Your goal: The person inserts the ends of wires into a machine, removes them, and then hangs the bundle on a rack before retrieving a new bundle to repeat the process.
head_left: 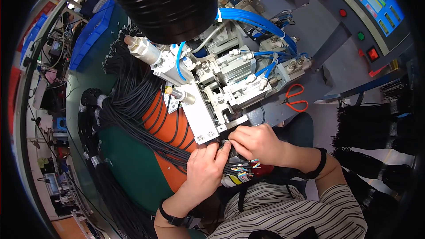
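Note:
Both hands meet at the front edge of a metal machine fixture (234, 121). My left hand (204, 168) has its thumb and fingers pinched together beside the fixture's flat plate (198, 117). My right hand (259, 144) is closed too, its fingertips almost touching those of the left. A small thing shows between the fingertips, too little of it to name. Black cables (166, 150) run in from the left and pass under my left hand. Their stripped ends, with thin coloured wires (241, 170), stick out between my wrists.
Orange-handled scissors (295, 98) lie right of the fixture. Blue air hoses (252, 15) arch over it, and a black cylinder (166, 4) hangs above. A control panel with a screen (372, 0) stands at the far right. Black cable bundles (365, 128) hang right; a blue tray (90, 35) sits far left.

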The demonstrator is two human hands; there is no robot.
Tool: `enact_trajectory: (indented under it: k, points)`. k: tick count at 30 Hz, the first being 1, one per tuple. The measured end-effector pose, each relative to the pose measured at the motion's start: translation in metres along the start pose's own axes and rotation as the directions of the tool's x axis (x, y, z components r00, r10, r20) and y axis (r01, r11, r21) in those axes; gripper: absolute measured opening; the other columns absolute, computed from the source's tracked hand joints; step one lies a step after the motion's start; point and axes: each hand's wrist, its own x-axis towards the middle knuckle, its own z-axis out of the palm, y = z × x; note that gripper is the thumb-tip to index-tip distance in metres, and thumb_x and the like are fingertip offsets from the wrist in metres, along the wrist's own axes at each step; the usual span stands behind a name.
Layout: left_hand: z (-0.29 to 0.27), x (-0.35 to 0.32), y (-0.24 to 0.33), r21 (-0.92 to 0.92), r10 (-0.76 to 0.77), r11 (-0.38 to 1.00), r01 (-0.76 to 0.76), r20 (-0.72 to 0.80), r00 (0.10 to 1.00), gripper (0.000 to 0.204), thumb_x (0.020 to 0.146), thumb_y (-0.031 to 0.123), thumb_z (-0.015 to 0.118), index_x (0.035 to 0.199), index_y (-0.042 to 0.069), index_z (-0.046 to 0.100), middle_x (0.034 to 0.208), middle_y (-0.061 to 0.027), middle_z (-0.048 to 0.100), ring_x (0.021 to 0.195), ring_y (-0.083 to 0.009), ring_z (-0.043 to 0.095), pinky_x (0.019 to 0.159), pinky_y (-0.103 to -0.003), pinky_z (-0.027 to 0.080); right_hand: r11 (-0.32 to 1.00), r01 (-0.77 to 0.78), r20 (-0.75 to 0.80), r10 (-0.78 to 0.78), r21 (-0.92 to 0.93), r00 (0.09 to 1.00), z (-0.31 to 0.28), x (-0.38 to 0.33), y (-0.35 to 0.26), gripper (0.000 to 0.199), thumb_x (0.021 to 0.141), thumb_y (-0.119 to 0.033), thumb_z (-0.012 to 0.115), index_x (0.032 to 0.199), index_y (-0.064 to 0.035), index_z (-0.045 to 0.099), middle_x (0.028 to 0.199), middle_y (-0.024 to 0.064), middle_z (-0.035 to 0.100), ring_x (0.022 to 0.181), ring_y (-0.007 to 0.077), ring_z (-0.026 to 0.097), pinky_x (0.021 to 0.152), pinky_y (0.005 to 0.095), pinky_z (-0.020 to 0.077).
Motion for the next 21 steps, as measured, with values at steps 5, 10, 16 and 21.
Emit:
enact_trajectory:
  k: [5, 10, 16, 21]
  points:
    - [-0.001, -0.010, -0.013, -0.189, -0.047, 0.981, 0.034, -0.064, 0.997, 0.047, 0.066, 0.004, 0.069, 0.113, 0.003, 0.067, 0.092, -0.0074, 0.057, 0.081, -0.0257, 0.058, 0.069, -0.036, 0.046, 1.000, 0.015, 0.053, -0.015, -0.002, 0.999, -0.003, 0.008, 0.011, 0.009, 0.080, -0.005, 0.069, 0.089, -0.0023, 0.067, 0.070, 0.0065, 0.064, 0.055, 0.0204, 0.064, 0.050, 0.0336, 0.0496]
    - [0.007, -0.034, -0.028, -0.176, -0.150, 0.977, 0.124, -0.146, 0.978, 0.044, 0.065, 0.000, 0.074, 0.109, 0.002, 0.067, 0.090, -0.0086, 0.059, 0.080, -0.0271, 0.061, 0.068, -0.037, 0.048, 0.946, -0.212, 0.125, 0.186, 0.245, 0.975, -0.006, -0.004, 0.008, 0.013, 0.080, -0.005, 0.073, 0.091, -0.0010, 0.067, 0.070, 0.0039, 0.064, 0.053, 0.0146, 0.060, 0.050, 0.0280, 0.0466]
    - [0.009, -0.028, -0.023, -0.220, -0.220, 0.961, 0.170, -0.226, 0.949, 0.032, 0.077, 0.004, 0.076, 0.107, 0.003, 0.065, 0.081, -0.0091, 0.061, 0.070, -0.0267, 0.063, 0.060, -0.036, 0.048, 0.729, -0.164, 0.188, 0.049, 0.665, 0.981, -0.018, -0.008, -0.010, 0.015, 0.088, -0.005, 0.071, 0.101, 0.0005, 0.068, 0.079, 0.0046, 0.065, 0.056, 0.0085, 0.056, 0.055, 0.0218, 0.0450]
    - [-0.001, -0.018, -0.008, -0.436, -0.109, 0.900, 0.018, -0.185, 0.977, 0.031, 0.078, 0.006, 0.077, 0.106, 0.003, 0.064, 0.080, -0.0092, 0.063, 0.066, -0.0265, 0.063, 0.056, -0.036, 0.047, 0.477, -0.322, 0.258, 0.195, 0.818, 0.946, -0.002, -0.010, -0.010, 0.018, 0.096, -0.009, 0.063, 0.112, -0.0002, 0.065, 0.083, 0.0013, 0.062, 0.063, 0.0045, 0.059, 0.054, 0.0182, 0.0431]
